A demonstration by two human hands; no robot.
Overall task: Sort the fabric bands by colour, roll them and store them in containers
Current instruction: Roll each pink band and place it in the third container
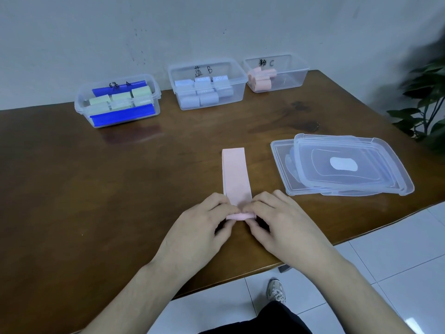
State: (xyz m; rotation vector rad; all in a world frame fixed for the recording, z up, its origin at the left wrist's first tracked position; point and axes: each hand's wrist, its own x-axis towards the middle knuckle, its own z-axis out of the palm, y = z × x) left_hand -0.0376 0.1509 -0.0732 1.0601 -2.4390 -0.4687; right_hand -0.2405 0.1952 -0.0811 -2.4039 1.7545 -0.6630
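Observation:
A pink fabric band (236, 173) lies flat on the brown table (84, 189), stretching away from me. Its near end is curled into a small roll. My left hand (203, 224) and my right hand (280, 224) pinch that rolled end from either side, fingertips meeting on it. At the back stand three clear containers. The left container (154, 92) holds green rolls. The middle container (242, 80) holds several light-blue rolls. The right container (301, 73) holds a few pink rolls (261, 79).
Clear plastic lids (344, 165) are stacked on the table to the right of the band. Blue lid clips (121, 116) sit on the left container. A plant (423, 100) stands past the table's right edge. White floor tiles and my shoe show below.

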